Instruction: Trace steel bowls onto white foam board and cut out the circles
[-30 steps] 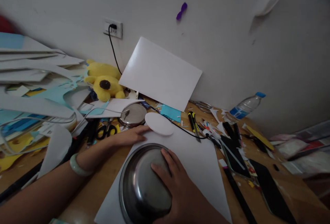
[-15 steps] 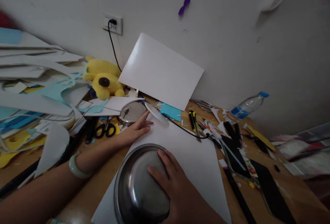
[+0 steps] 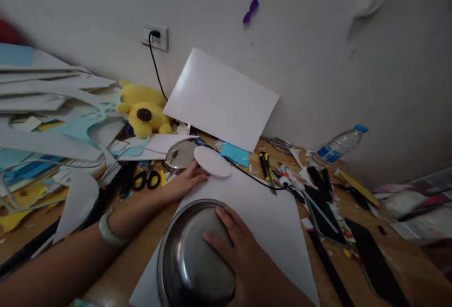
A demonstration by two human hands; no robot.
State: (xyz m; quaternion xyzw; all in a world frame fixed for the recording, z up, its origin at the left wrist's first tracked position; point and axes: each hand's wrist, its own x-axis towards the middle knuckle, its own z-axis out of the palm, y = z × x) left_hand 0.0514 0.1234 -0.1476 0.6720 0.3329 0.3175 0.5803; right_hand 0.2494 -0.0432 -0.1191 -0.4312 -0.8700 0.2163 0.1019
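An upside-down stainless steel bowl (image 3: 190,255) rests on a large white sheet (image 3: 268,222) on the table. Over its right side my right hand (image 3: 243,250) lies with spread fingers, keeping hold of the bowl. Beyond the bowl, my left hand (image 3: 189,180) has its fingers at the left edge of a white round disc (image 3: 213,162), which looks pinched and slightly tilted; the fingertips are partly hidden behind it. Just behind that hand sits another round metal dish (image 3: 181,153), partly covered.
Scissors (image 3: 146,179) and paper scraps lie left, below a yellow plush toy (image 3: 143,109). A white board (image 3: 222,100) leans on the wall. A yellow-black cutter (image 3: 265,165), a plastic bottle (image 3: 337,147), phones and a black cable (image 3: 252,176) are to the right.
The white disc has turned from nearly edge-on to showing its broad face, and my left hand has drawn slightly back toward me. My right hand stays on the bowl.
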